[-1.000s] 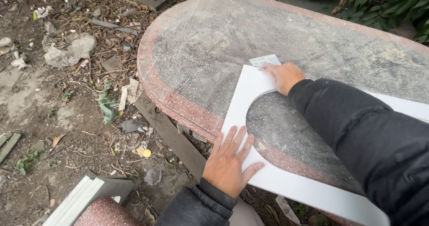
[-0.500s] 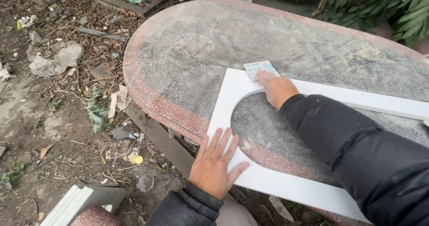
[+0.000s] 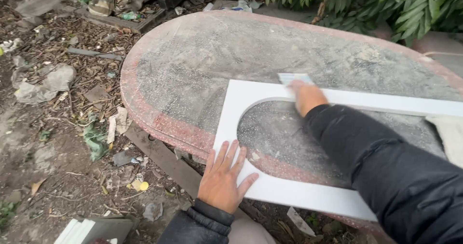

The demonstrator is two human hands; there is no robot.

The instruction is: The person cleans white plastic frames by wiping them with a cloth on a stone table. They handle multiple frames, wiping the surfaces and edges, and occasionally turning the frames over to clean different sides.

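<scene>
Smooth matt white frame [image 3: 289, 191] on rough, dusty speckled stone slab [image 3: 217, 65].

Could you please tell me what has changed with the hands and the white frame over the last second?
Little has visibly changed. The right hand still presses a small pale pad on the far edge of the white frame, with no clear shift along it. The left hand stays flat, fingers spread, on the frame's near corner. The frame still lies on the dusty oval stone slab; only the camera has moved.
</scene>
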